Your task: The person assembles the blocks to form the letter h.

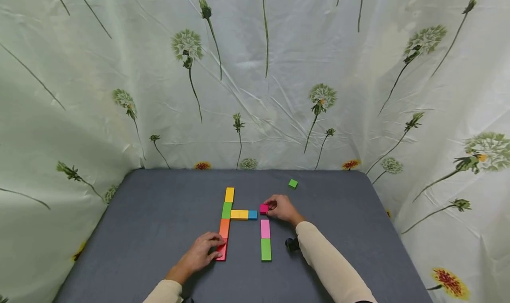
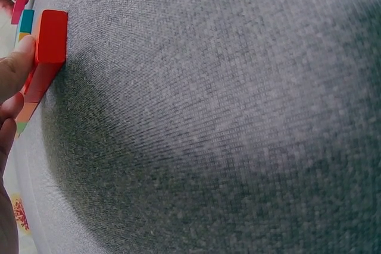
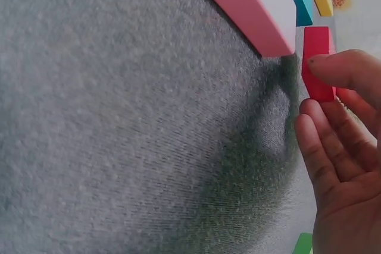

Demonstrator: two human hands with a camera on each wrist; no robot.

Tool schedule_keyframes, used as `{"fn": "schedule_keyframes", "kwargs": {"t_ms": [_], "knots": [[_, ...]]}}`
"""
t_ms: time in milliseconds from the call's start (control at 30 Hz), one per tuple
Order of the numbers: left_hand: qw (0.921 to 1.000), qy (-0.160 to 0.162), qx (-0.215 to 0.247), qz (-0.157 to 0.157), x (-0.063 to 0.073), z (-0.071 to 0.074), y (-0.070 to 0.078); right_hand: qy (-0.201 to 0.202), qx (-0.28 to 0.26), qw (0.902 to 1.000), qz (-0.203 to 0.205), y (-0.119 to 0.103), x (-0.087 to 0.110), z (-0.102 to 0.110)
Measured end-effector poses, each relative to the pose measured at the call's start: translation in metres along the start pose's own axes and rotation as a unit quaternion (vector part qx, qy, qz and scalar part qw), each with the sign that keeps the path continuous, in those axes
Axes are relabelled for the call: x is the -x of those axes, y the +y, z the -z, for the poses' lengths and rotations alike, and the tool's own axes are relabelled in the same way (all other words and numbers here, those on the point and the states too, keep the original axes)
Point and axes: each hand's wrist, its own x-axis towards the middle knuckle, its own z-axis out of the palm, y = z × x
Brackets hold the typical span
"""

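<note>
My right hand (image 1: 283, 209) pinches a small magenta block (image 3: 318, 63) between thumb and fingers, just past the far end of a pink block (image 1: 265, 228). That pink block lies end to end with a green block (image 1: 266, 250). My left hand (image 1: 202, 251) rests on a red block (image 2: 50, 43) with thumb and fingertips touching it. From the red block a column runs away through an orange block (image 1: 224, 228), a green block (image 1: 226, 210) and a yellow block (image 1: 229, 194). A yellow-orange block (image 1: 239, 214) and a blue block (image 1: 253, 215) branch rightward from the column.
A loose green block (image 1: 292, 183) lies near the far edge of the dark grey table (image 1: 159, 214). Behind the table hangs a pale cloth (image 1: 259, 95) with a dandelion print. Beside the right sleeve sits a black object (image 1: 292, 244).
</note>
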Motion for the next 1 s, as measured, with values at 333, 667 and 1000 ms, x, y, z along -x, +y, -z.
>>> {"fn": "schedule_keyframes", "kwargs": {"t_ms": [333, 667, 1000], "knots": [[1.0, -0.003, -0.003, 0.005, 0.0009, -0.0018, -0.0024, -0.033, -0.014, 0.9987, -0.036, -0.0058, 0.0011, -0.0027], [0.9996, -0.012, -0.001, 0.026, 0.0006, -0.0008, 0.001, -0.05, -0.014, 0.9971, -0.055, -0.0046, -0.0012, -0.0034], [0.9991, -0.018, 0.003, 0.038, 0.0002, -0.0025, 0.0004, -0.072, -0.041, 0.994, -0.071, -0.0039, -0.0049, -0.0042]]}}
